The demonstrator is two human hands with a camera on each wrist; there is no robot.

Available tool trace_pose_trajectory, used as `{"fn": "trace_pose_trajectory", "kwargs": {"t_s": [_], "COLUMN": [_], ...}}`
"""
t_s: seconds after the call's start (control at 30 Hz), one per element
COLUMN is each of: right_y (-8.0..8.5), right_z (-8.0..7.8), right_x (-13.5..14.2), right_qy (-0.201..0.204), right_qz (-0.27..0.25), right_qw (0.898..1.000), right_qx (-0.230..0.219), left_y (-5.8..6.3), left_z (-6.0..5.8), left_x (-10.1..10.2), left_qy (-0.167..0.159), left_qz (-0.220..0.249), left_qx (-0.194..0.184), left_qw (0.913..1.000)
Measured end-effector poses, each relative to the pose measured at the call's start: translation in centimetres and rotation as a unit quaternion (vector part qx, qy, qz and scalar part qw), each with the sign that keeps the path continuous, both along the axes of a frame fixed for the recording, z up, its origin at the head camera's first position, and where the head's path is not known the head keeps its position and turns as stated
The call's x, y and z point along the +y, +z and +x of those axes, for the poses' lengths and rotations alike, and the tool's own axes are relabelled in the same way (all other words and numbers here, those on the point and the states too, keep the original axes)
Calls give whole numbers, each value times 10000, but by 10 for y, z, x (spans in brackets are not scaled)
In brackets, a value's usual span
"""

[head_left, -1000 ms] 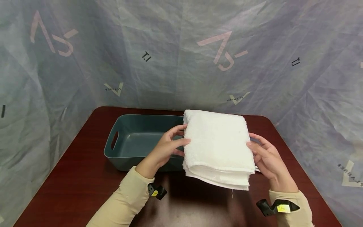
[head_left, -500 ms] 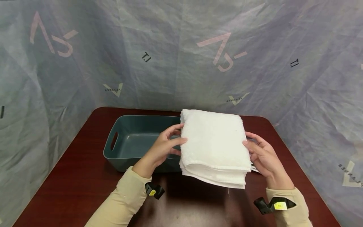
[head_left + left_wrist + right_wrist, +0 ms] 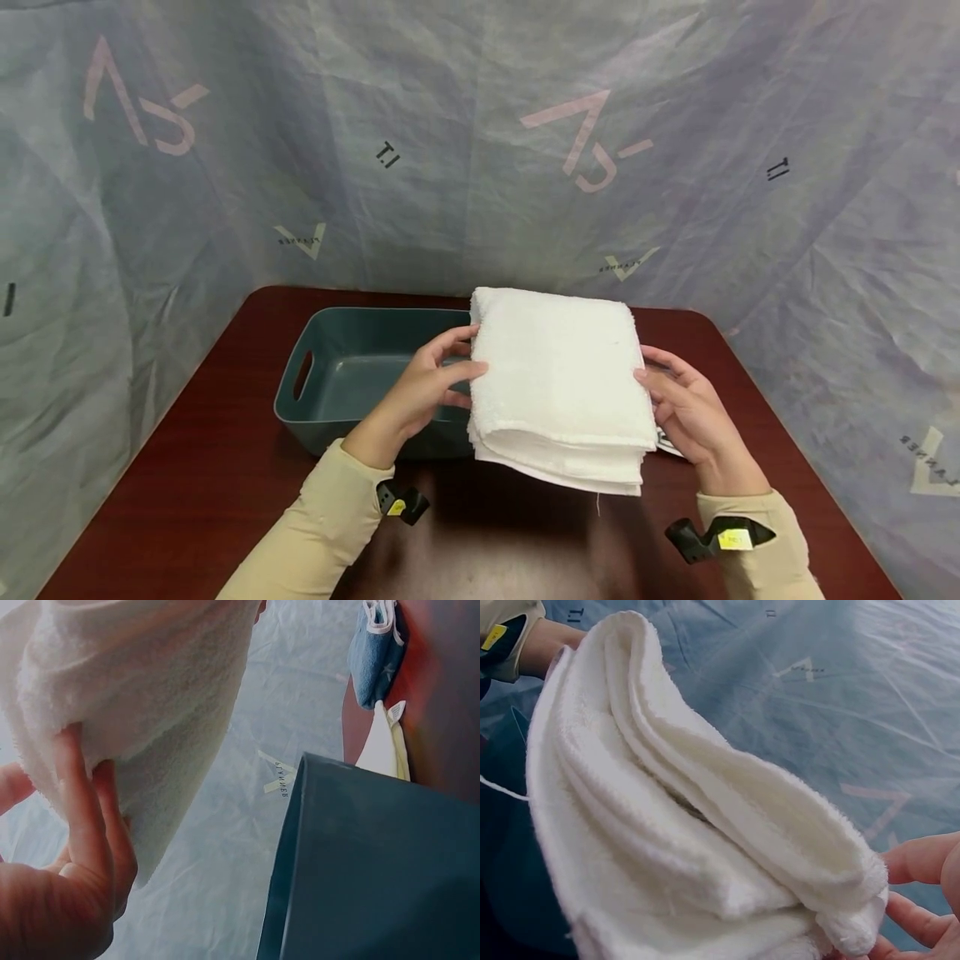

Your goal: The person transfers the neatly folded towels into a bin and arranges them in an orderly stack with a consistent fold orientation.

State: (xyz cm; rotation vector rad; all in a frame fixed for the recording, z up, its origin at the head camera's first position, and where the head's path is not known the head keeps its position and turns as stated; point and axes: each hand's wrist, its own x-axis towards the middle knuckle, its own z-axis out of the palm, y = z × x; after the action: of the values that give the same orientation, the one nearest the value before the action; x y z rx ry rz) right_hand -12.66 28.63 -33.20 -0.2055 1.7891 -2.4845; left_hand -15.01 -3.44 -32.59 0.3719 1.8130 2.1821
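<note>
Compared with a second ago, the folded white terry towel (image 3: 558, 367) has drifted a little toward nine o'clock in the head view, and both hands have travelled with it; their hold looks the same. The teal plastic basket (image 3: 315, 437) stays where it was. A white-edged item (image 3: 667, 444), just beyond the towel's four o'clock corner, now shows dark markings; too little is visible to tell what it is.

The towel is held up above the dark red-brown surface (image 3: 187, 483), its layered folds facing six o'clock and a loose thread (image 3: 598, 504) dangling below them. At its nine o'clock edge the left hand (image 3: 423, 387) pinches it, partly open, thumb on the near face and fingers spread behind the edge. At three o'clock the right hand (image 3: 693, 417) pinches the opposite edge in much the same way.

The basket sits on the surface toward ten o'clock from the towel, a slot handle in its nine o'clock end. The towel and left hand stand in front of it, hiding its three o'clock end. In the left wrist view, a folded blue cloth (image 3: 375, 660) with white trim lies at about one o'clock, and a pale yellow cloth (image 3: 379, 742) with a label lies next to it, partly hidden by the basket. A printed grey sheet (image 3: 450, 125) hangs behind the surface toward twelve o'clock.
</note>
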Motion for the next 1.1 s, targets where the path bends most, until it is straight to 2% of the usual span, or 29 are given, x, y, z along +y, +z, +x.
{"fn": "trace_pose_trajectory", "kwargs": {"t_s": [0.47, 1.1], "right_y": [6, 11], "right_z": [-4, -7], "right_x": [-10, -19], "right_qy": [15, -38], "right_qz": [-175, -69], "right_qw": [9998, 9999], "right_qx": [-25, -139], "left_y": [5, 11], "left_z": [-1, -1], "left_x": [-9, -19], "left_qy": [81, 168], "left_qz": [-48, -38], "left_qx": [119, 129], "left_qw": [9999, 9998]}}
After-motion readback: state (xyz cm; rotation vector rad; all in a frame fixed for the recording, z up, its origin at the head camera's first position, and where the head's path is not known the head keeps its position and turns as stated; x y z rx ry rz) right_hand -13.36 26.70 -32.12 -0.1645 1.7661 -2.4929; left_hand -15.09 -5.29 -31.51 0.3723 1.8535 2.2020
